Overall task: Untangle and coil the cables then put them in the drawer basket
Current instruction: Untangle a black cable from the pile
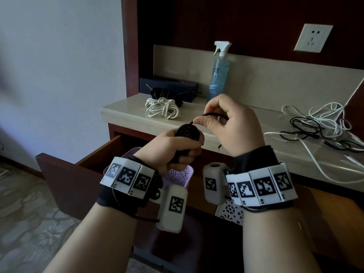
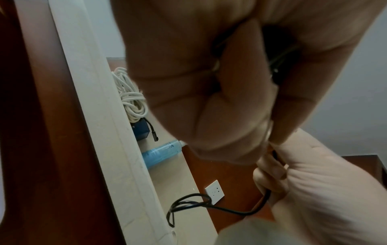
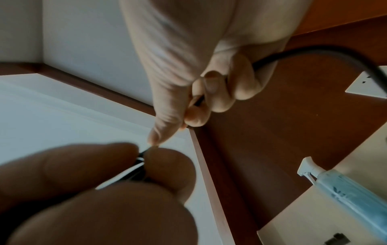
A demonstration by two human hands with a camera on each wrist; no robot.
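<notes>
Both hands work above the open drawer [image 1: 82, 164], the left hand [image 1: 173, 148] and right hand [image 1: 232, 125] close together over the basket [image 1: 183, 174], whose mouth they largely cover. At 11 o'clock on the counter [image 1: 126, 115] lies a white coil [image 1: 162, 108], with a black bundle [image 1: 159, 92] and box [image 1: 189, 85] behind it. A spray bottle [image 1: 218, 71] stands at 12. Tangled cables [image 1: 319, 127] crowd 2 to 3 o'clock. Bare counter lies between coil and tangle.

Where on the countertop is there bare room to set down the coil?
Bare countertop lies between the white bundle and the tangled cables, in front of the spray bottle. The right end is crowded with loose cables.
</notes>
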